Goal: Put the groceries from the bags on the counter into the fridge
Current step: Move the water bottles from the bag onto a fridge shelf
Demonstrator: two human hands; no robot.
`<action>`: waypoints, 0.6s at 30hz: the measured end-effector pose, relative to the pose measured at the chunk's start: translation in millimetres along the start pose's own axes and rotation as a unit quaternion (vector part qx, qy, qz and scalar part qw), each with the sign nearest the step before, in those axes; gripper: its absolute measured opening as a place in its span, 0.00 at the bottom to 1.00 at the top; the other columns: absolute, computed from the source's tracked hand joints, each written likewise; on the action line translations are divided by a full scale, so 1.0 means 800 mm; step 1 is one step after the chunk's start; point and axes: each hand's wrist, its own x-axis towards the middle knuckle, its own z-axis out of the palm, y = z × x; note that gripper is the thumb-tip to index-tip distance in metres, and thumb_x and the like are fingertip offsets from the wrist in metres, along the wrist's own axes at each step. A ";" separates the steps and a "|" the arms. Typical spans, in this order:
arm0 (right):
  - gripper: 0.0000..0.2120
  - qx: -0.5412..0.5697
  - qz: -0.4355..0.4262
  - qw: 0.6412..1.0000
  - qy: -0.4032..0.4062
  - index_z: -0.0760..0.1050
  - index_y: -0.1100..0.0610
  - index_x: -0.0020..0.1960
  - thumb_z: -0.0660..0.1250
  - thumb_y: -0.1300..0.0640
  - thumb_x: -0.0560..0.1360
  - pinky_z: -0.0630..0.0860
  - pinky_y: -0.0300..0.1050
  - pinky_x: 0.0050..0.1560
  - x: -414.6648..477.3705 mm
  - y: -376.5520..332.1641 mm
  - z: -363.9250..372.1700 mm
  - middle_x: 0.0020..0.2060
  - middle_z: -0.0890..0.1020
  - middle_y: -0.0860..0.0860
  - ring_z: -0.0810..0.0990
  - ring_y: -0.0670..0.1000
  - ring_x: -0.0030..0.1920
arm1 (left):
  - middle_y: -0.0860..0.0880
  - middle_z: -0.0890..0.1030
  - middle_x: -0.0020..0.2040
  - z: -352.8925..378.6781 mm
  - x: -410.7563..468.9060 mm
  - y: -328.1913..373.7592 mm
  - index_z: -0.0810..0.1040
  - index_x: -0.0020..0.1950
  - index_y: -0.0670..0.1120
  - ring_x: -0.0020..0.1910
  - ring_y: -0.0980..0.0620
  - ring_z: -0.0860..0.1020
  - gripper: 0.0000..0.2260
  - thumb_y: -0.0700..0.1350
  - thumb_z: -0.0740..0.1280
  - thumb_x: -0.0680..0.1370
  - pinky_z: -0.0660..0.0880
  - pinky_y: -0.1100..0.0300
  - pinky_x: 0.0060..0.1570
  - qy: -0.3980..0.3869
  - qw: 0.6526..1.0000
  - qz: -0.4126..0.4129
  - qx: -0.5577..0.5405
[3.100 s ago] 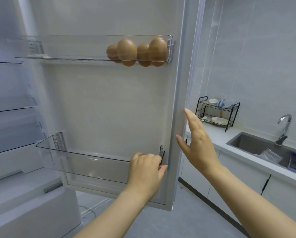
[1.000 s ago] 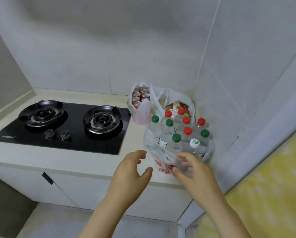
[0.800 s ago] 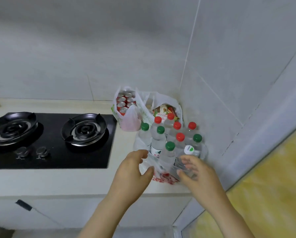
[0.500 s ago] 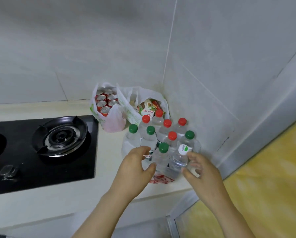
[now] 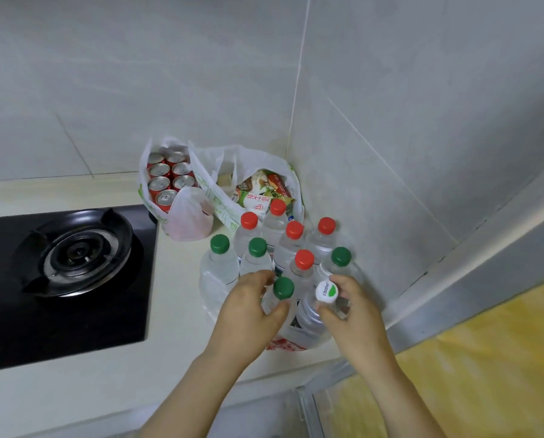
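The green-capped bottle and the white-capped bottle stand side by side at the near edge of the bag of bottles, and you have one in each of your hands. Your left hand is curled round the green-capped bottle just under its cap, thumb on the near side and fingers on the far side. Your right hand is clamped the same way on the shoulder of the white-capped bottle, its thumb below the cap. The two hands sit close together without touching.

Both bottles are upright and packed against the others in the bag, which have red caps and green caps. The bag stands on the desk in the corner where the two tiled walls meet.

Behind it, touching the bottles, is an open white bag of snack packets. Just left of that is a bag of red cans standing upright. Further left, a black gas hob is set into the desk, with one burner in view.
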 end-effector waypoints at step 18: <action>0.16 0.130 -0.043 0.990 0.024 0.75 0.51 0.55 0.68 0.45 0.71 0.79 0.47 0.50 0.010 0.043 0.036 0.51 0.81 0.49 0.80 0.50 0.51 | 0.57 0.77 0.45 0.070 0.021 -0.032 0.76 0.47 0.54 0.48 0.57 0.76 0.09 0.45 0.70 0.68 0.70 0.68 0.46 0.077 0.988 -0.037 -0.125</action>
